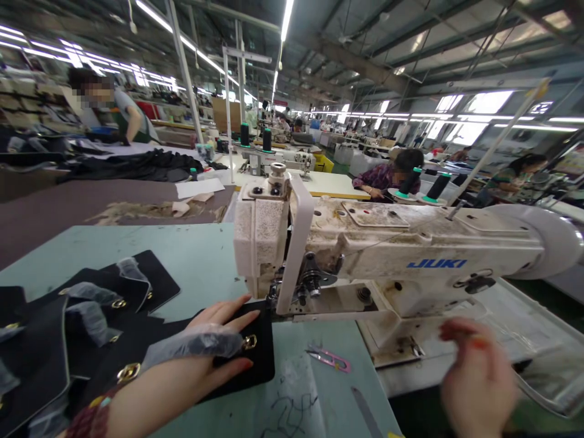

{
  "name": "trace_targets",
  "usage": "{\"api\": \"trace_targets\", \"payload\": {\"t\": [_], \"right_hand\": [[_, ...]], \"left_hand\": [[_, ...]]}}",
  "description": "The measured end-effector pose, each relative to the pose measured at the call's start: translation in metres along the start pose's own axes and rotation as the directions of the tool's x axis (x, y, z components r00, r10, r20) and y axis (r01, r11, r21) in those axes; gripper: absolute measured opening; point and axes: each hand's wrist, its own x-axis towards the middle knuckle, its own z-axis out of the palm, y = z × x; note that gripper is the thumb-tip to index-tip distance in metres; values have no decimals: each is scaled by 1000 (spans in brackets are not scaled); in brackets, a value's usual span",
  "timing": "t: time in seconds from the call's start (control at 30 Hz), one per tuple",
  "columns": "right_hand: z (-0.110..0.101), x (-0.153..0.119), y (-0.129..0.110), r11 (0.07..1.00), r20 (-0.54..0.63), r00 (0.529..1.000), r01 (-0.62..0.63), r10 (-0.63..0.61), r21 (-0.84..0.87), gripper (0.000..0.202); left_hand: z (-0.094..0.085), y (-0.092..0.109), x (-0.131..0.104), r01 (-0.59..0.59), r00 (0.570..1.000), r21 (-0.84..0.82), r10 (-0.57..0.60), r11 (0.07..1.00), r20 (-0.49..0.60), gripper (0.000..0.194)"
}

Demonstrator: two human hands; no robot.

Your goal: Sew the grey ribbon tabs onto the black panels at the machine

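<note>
My left hand (219, 340) lies flat with fingers spread on a black bag panel (262, 359), pressing it on the table. The panel has a plastic-wrapped handle (196, 345) with gold metal rings, running under and between my fingers. Its far right edge reaches the presser foot area of the white JUKI sewing machine (387, 243). My right hand (479, 383) hangs apart from the panel, right of the machine bed, fingers curled together; what they may hold is hidden. Pink thread snips (329, 358) lie on the table between the hands.
More black panels (155, 280) with wrapped handles pile at the left of the pale green table (201, 243). A metal blade (365, 410) and loose black threads (289, 413) lie near the front edge. Co-workers (387, 173) sit or stand at other stations beyond.
</note>
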Motion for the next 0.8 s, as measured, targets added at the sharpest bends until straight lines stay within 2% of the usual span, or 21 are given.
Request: {"api": "trace_targets", "payload": {"t": [0.03,0.07,0.1,0.13,0.17,0.2,0.23,0.27,0.33,0.4,0.47,0.6,0.8], "right_hand": [[14,-31,-13,990,349,936,-94,51,106,51],[31,-61,-27,954,633,768,-253,97,160,49],[51,-89,-40,893,792,596,-418,133,165,51],[73,-112,-52,821,876,454,-554,159,138,54],[95,-131,-64,757,916,365,-643,169,117,58],[115,-144,-75,700,926,327,-706,189,106,60],[132,-152,-85,662,922,326,-741,208,112,59],[146,-156,-93,642,911,348,-755,222,132,57],[159,-158,-104,635,878,413,-752,241,179,51],[158,-159,-109,651,857,460,-729,233,214,46],[150,-162,-110,674,845,483,-706,231,219,45],[138,-170,-108,712,838,497,-671,225,207,44],[146,-165,-109,731,819,522,-651,238,203,44]], "left_hand": [[2,1,-2,6,1000,7,-6,1000,-10,53],[4,1,-4,5,1000,16,-4,1000,-20,51],[6,0,-4,3,999,26,-2,1000,-32,50],[7,0,-4,-5,999,38,7,999,-46,49],[8,-1,-4,-19,998,52,22,998,-62,49],[9,-3,-3,-37,996,65,42,997,-79,48],[9,-4,-1,-57,994,79,65,995,-92,48],[8,-6,0,-75,991,92,84,993,-101,48],[6,-8,3,-95,989,109,107,989,-105,47],[3,-8,4,-97,991,101,106,990,-85,46],[-1,-6,5,-81,996,56,83,995,-32,46],[-7,-2,8,-17,997,-68,22,998,77,45],[-11,-6,20,12,996,-102,-3,995,93,45]]}}
